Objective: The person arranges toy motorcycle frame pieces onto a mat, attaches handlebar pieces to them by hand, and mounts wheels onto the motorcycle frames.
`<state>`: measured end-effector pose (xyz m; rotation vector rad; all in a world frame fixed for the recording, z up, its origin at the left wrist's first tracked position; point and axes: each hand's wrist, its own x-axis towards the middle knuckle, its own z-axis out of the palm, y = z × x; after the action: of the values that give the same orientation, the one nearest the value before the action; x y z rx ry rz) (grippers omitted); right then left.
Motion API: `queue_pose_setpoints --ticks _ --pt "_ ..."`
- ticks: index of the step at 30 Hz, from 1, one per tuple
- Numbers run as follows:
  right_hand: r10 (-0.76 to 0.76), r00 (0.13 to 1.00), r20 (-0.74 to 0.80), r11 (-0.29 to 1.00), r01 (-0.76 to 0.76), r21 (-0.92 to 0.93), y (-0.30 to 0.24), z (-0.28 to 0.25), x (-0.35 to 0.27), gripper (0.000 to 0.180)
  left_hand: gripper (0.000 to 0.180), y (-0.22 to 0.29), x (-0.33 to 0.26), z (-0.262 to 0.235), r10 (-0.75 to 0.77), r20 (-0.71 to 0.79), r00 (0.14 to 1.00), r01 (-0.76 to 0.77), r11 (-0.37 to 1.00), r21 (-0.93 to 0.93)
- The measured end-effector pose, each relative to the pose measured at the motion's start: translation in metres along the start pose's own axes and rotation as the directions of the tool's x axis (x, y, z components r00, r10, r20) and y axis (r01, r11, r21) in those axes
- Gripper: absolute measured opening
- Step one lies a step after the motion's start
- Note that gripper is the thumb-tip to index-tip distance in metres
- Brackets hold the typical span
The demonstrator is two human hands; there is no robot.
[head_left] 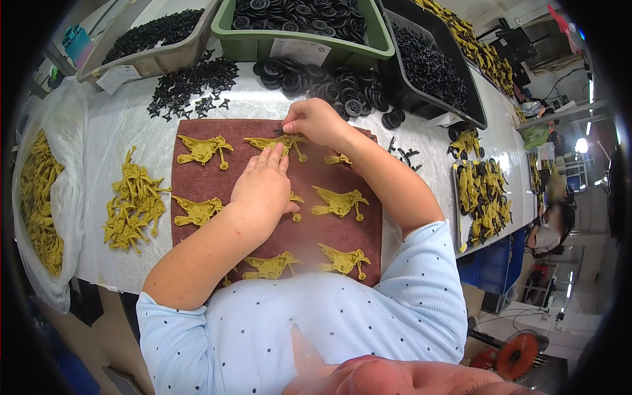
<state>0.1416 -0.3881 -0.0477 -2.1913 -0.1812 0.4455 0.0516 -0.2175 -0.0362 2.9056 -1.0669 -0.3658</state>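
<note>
Cloth (359, 234) carries yellow parts (340, 203) in spaced rows, perhaps so that each can be reached without disturbing its neighbour. The far middle part (289, 140) lies under the left hand (262, 185), whose fingers are close together and laid flat, probably for steadiness. The right hand (319, 124) has thumb and forefinger pinched on a black piece (278, 130) at that part. Wheels (353, 107) lie just beyond the cloth's far edge; bare cloth between the rows gives more room.
</note>
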Motion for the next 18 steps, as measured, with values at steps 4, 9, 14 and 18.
queue_pose_setpoints --ticks 4,9,14,18 --pt "0.007 1.000 0.006 0.998 -0.007 0.066 0.009 -0.002 0.006 0.011 0.088 0.002 0.001 -0.002 -0.008 0.013 1.000 0.008 1.000 0.010" --pt "-0.029 0.999 -0.017 0.999 0.028 -0.044 0.009 0.004 0.005 0.010 0.085 0.002 0.003 -0.007 -0.010 0.039 0.999 0.010 1.000 0.011" --pt "-0.079 0.993 -0.087 0.992 0.070 -0.104 0.008 0.010 0.004 0.009 0.075 0.001 0.005 -0.007 -0.023 0.074 0.997 0.022 1.000 0.010" --pt "-0.118 0.986 -0.119 0.986 0.103 -0.129 0.007 0.011 0.003 0.009 0.072 0.001 0.007 0.003 -0.038 -0.029 0.999 0.037 0.999 -0.011"
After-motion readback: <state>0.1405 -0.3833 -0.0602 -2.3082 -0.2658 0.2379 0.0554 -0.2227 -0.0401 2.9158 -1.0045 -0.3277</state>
